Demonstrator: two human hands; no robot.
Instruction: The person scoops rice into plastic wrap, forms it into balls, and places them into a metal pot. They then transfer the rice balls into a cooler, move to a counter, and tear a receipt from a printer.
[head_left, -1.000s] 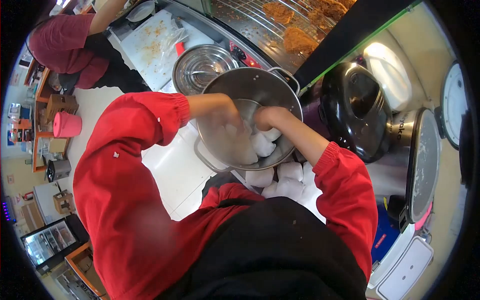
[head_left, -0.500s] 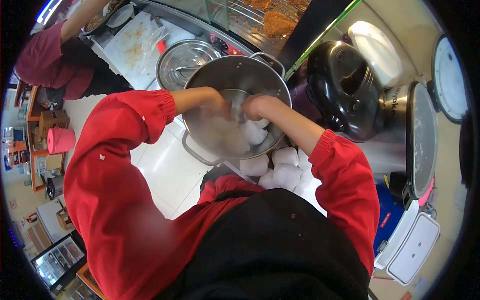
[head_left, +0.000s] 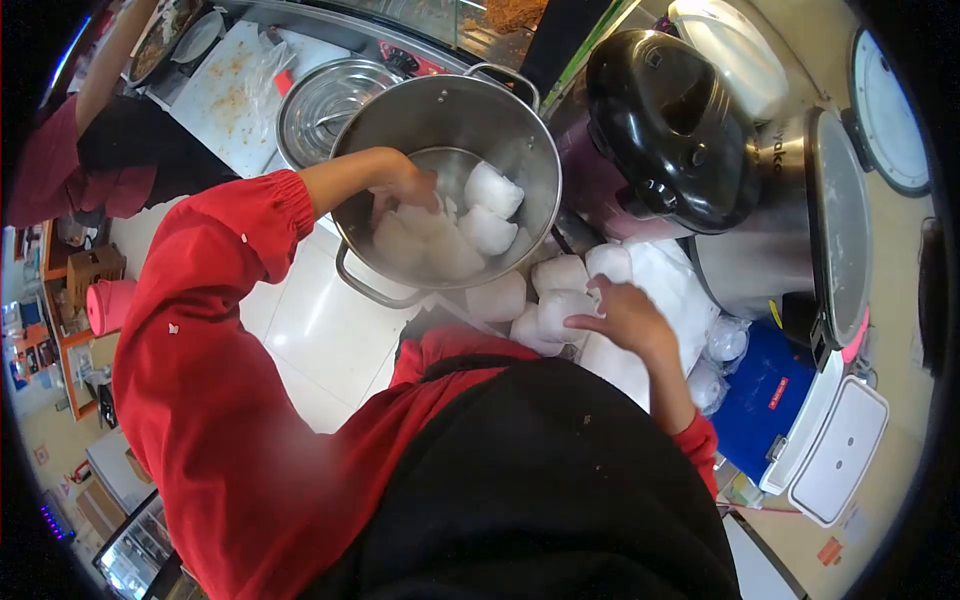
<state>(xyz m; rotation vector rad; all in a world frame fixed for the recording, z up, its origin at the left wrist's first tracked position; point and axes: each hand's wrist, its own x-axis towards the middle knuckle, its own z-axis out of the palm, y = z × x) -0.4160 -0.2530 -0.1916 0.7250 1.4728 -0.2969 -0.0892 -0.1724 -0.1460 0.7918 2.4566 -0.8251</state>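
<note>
A large steel pot (head_left: 440, 115) holds several white wrapped bundles, one of them a white bundle (head_left: 492, 190) near its right wall. My left hand (head_left: 408, 185) is inside the pot at the left, over the bundles; its fingers are partly hidden, and what they hold cannot be made out. Outside the pot, my right hand (head_left: 630, 318) reaches over a pile of white bundles (head_left: 563, 316) at the lower right. Its thumb and fingers are spread apart beside the nearest bundle.
A steel lid (head_left: 325, 110) lies left of the pot. To the right stand a black-lidded cooker (head_left: 660, 130), a steel container (head_left: 790, 220) and a blue box (head_left: 765, 400). A co-worker's arm (head_left: 110, 70) is at the upper left, near a white board (head_left: 225, 95).
My right hand has come out of the pot to the bundles at its lower right. My left hand stays in the pot. The view has shifted, so the surroundings sit farther left.
</note>
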